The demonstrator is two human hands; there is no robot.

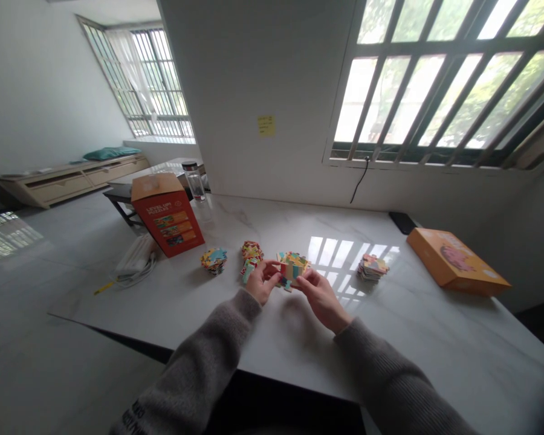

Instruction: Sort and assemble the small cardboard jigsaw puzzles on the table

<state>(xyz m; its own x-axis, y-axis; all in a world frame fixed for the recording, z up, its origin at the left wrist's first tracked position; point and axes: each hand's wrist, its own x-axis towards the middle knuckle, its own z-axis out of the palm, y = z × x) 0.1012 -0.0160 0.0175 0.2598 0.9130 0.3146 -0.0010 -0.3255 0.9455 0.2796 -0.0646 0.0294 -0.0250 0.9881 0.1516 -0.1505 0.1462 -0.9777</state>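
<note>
Between my two hands, a colourful jigsaw puzzle piece (292, 273) is held up over the table. My left hand (262, 281) pinches its left side, and my right hand (321, 297) grips its right side with thumb and fingers. Whether it is one piece or several joined, I cannot tell. Just behind it lies a pile of puzzle pieces (301, 260), partly hidden by what I hold. Beyond my left hand sits a stack of red and green puzzle pieces (252, 251). Farther left is a stack with blue and yellow tops (214, 260); a pinkish stack (372, 266) stands to the right.
A red puzzle box (167, 214) stands at the table's left, near a glass bottle (194, 182) and a white power strip (136, 256) with its cable. On the right lie an orange box (456, 261) and a black phone-like object (402, 222). The white marble-look table (308, 356) ends close to me.
</note>
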